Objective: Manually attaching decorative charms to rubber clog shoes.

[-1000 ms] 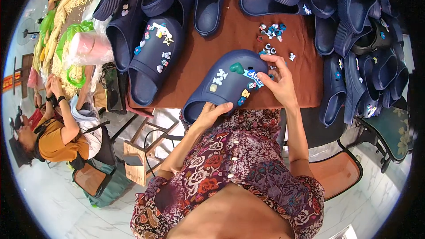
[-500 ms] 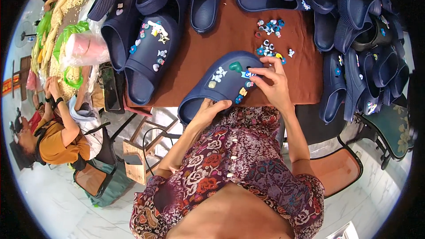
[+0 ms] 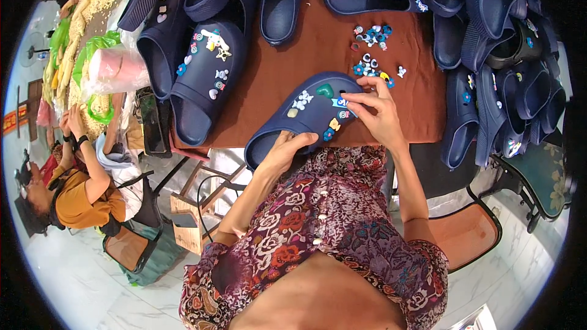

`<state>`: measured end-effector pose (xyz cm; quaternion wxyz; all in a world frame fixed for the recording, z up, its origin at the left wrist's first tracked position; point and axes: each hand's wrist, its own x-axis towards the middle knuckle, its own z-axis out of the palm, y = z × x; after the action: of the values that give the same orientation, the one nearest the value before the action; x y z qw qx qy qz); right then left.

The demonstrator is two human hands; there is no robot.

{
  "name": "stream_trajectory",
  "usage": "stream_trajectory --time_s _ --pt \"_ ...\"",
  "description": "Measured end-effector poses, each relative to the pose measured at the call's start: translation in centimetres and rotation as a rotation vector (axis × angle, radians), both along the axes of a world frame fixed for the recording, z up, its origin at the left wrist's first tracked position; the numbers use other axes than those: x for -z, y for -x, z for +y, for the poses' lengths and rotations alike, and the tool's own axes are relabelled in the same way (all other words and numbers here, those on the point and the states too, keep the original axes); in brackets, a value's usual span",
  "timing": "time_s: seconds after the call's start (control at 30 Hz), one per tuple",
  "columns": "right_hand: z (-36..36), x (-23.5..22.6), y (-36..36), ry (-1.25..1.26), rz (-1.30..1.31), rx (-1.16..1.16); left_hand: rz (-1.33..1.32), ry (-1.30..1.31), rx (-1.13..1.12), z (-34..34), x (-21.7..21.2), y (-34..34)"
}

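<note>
A navy blue foam clog (image 3: pixel 282 116) lies tilted at the table's front edge, its toe toward the far right. My left hand (image 3: pixel 286 151) grips it at the foot opening, thumb outside and fingers tucked inside, out of sight. With thumb and forefinger, my right hand (image 3: pixel 378 110) pinches a small blue-and-white shoe charm (image 3: pixel 341 102) at the toe; whether its stem sits in a hole I cannot tell. Also on this clog are a green heart charm (image 3: pixel 324 90), a white figure charm (image 3: pixel 302 99) and several more. Loose charms (image 3: pixel 374 35) lie in small piles beyond the toe.
Decorated navy clogs (image 3: pixel 205 79) stand at the left of the brown cloth (image 3: pixel 306 58); more clogs are stacked at the right (image 3: pixel 483 98). A phone (image 3: pixel 154 123) and a pink roll in plastic (image 3: pixel 116 70) are further left. Another person (image 3: pixel 85 177) sits there.
The clog and both hands have barely moved. My right fingers stay on the blue-and-white charm, with only a slight shift of the fingertips.
</note>
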<state>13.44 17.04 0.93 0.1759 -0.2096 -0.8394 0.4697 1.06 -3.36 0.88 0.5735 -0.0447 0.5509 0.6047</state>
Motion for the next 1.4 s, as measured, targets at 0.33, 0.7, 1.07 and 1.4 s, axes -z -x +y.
stream_trajectory --time_s 0.33,0.7,1.07,1.4 --pt "-0.8 0.0 0.0 0.003 0.015 0.067 -0.122 0.023 0.051 -0.3 1.2 1.3" --pt "0.2 -0.2 -0.4 0.064 0.039 0.283 -0.086 -0.018 -0.113 -1.1 -0.2 2.1" --pt "-3.5 3.6 -2.7 -0.410 -0.203 0.111 -0.101 -0.076 -0.165 -0.2 0.9 2.0" --pt "-1.1 3.6 -4.1 -0.175 -0.116 0.368 -0.308 -0.164 -0.238 -0.4 3.3 3.2"
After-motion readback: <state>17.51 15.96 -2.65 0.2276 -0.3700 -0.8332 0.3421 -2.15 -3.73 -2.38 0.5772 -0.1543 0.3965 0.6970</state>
